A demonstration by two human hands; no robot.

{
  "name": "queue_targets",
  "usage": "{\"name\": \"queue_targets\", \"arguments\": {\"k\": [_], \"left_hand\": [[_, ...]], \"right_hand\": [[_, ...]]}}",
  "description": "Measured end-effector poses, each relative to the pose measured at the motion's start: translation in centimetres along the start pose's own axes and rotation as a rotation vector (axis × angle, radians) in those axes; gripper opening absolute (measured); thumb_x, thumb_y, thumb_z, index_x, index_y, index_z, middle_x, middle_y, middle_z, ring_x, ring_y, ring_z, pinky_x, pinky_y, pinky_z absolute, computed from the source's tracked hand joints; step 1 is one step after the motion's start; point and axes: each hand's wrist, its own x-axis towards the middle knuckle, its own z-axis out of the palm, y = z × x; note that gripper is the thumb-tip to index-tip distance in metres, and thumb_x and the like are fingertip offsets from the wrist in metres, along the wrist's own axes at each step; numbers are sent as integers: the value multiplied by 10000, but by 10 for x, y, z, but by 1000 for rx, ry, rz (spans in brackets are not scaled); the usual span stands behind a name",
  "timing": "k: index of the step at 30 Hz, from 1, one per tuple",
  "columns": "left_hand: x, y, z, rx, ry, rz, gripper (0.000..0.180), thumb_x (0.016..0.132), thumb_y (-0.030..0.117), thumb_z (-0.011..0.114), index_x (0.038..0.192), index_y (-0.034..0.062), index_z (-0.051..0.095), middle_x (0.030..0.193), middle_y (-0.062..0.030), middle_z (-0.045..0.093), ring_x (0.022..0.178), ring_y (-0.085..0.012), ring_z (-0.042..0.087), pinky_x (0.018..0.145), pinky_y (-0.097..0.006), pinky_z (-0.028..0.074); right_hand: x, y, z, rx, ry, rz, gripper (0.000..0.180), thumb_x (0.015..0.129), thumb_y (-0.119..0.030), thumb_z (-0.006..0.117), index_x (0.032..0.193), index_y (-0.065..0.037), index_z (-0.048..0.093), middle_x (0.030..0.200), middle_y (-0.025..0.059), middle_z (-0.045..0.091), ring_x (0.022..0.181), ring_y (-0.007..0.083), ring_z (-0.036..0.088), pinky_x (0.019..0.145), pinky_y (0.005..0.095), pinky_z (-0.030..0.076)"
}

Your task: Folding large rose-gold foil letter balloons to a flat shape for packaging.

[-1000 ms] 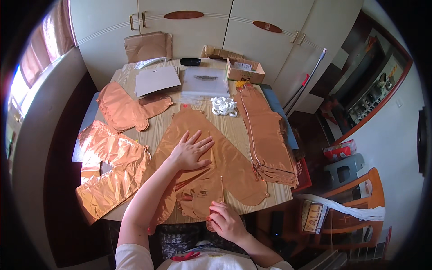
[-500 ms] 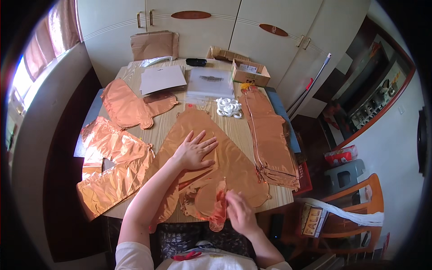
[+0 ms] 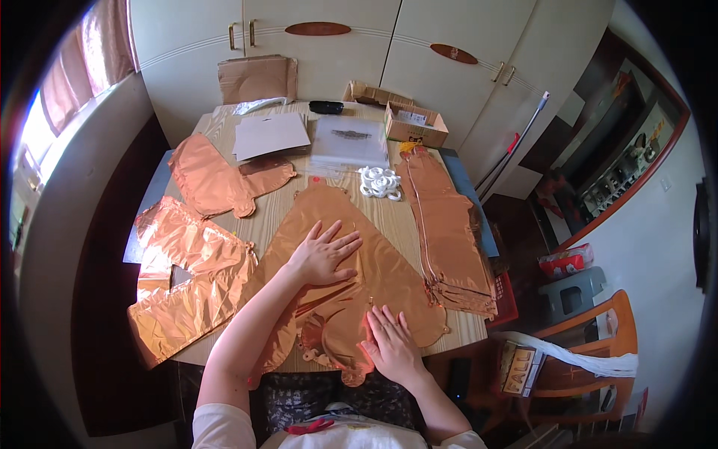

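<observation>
Over on the left of the frame, crinkly copper foil pieces [image 3: 187,288] hang off the wooden table [image 3: 389,213]. Near the middle, the left hand [image 3: 323,256] lies flat with fingers spread apart on a big copper foil balloon [image 3: 389,277]. Lower down, the right hand [image 3: 393,346] presses flat on the balloon's near edge, fingers close together. Toward the right lies a stack of long foil balloons [image 3: 449,232].

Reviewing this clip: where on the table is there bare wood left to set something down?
Bare wood shows between the left foil balloon and the middle balloon under both hands, and below the white rings. The table's left side, right stack and far end are crowded.
</observation>
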Motion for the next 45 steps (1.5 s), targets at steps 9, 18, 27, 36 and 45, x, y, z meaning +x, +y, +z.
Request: {"name": "queue_targets", "arguments": {"k": [9,18,27,36,45], "left_hand": [[-1,1,-1,-7,5,7,781,899,634,435,1524,186,296,1580,-19,290,1461,-359,207,1167,-577,140],[-1,2,-6,-6,-4,18,797,887,628,453,1524,176,295,1580,-24,289,1459,-368,211,1169,-574,140],[-1,2,-4,9,-8,17,863,854,719,429,1524,192,296,1584,-9,279,1474,-340,182,1177,-572,128],[3,3,-14,149,57,117,984,787,780,479,1465,73,392,1562,-70,316,1476,-291,183,1180,-526,151],[-2,2,-14,-5,-12,203,885,797,594,595,1470,64,376,1532,-181,328,1405,-313,340,1139,-485,267]], "right_hand": [[-14,-36,-30,69,206,-189,853,771,-487,752,1409,-28,421,1472,208,344,1358,406,354,1071,598,309],[16,-88,-23,-91,-37,-438,578,882,-390,616,1348,-62,519,1431,127,464,1366,274,385,1134,495,277],[48,-62,22,-168,-254,-222,720,884,-526,574,1409,-52,439,1473,178,398,1406,372,303,1138,580,211],[36,-55,22,-152,-287,-257,737,864,-567,581,1428,-113,441,1492,171,366,1415,393,268,1138,622,156],[34,-55,26,-129,-275,-250,741,867,-563,579,1435,-109,433,1507,167,357,1413,401,274,1136,628,152]]}}
